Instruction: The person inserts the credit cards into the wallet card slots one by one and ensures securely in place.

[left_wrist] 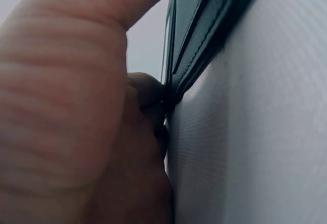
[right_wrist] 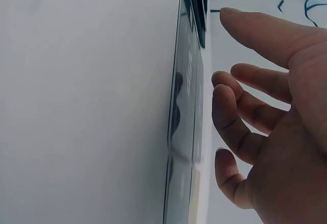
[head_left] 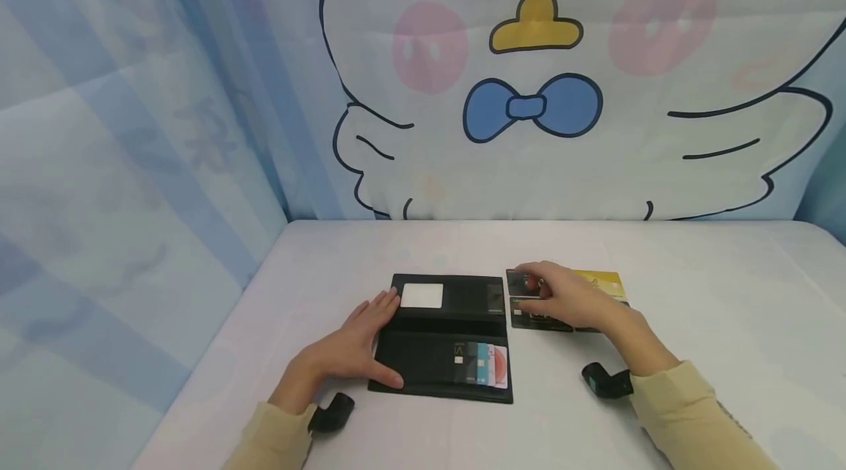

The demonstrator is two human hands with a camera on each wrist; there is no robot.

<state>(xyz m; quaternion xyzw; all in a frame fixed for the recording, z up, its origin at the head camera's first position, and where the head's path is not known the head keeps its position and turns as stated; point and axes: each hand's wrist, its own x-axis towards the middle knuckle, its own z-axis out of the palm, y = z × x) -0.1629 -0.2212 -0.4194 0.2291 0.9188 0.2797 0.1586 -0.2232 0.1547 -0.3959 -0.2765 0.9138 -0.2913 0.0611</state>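
Observation:
A black wallet (head_left: 423, 360) lies unfolded and flat on the table. Several overlapping cards (head_left: 489, 365) show in its lower panel, and a white rectangle (head_left: 421, 295) marks the upper one. My left hand (head_left: 353, 345) rests along the wallet's left edge, fingers extended, thumb lying over the lower panel. To the right, my right hand (head_left: 568, 297) is over a group of loose cards, among them a dark card (head_left: 542, 316) and a gold card (head_left: 603, 280). In the right wrist view its loosely bent fingers (right_wrist: 225, 106) hold nothing, apart from the flat cards (right_wrist: 184, 106).
A white cloth covers the table (head_left: 714, 294). Behind it hangs a curtain (head_left: 529, 176) with a cartoon bird print, and a blue striped curtain (head_left: 132, 161) runs down the left side. Black wrist devices (head_left: 332, 413) sit by both sleeves.

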